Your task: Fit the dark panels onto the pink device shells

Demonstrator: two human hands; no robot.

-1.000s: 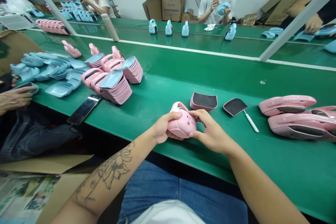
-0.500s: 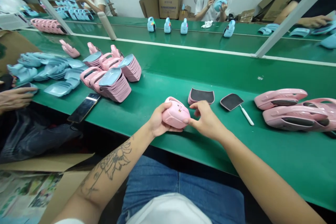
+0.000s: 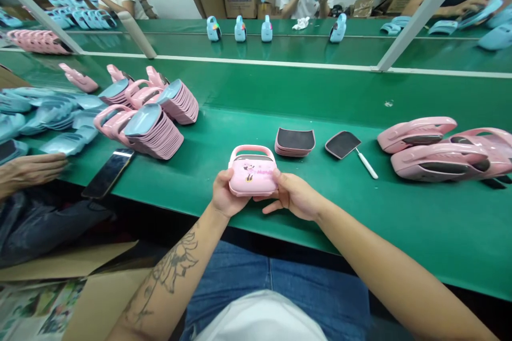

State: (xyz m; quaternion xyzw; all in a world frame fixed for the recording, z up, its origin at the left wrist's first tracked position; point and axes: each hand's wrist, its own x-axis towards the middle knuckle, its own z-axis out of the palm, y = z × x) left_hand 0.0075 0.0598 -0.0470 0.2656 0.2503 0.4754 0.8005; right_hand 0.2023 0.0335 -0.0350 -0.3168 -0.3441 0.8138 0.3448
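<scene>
Between my two hands is a pink plastic case with a carrying handle, its printed cartoon figure facing me and its handle pointing away. My left hand grips the case's left end, thumb on the front. At the right end, my right hand pinches it with thumb and fingers; some lower fingers stretch out beneath. Just beyond the case lies a short stack of curved pink panels with dark faces. Right of that stack, a single dark panel lies beside a thin white-handled tool.
Pink handled shells lie to the right. Stacked pink panels topped with blue and a phone are on the left, near a co-worker's hand. A ledge with a white edge and slanted posts crosses behind the green table.
The case has turned so its printed front and handle now show. My right hand has closed onto its right end. The whole view has shifted slightly, and the neighbouring hand has moved.
</scene>
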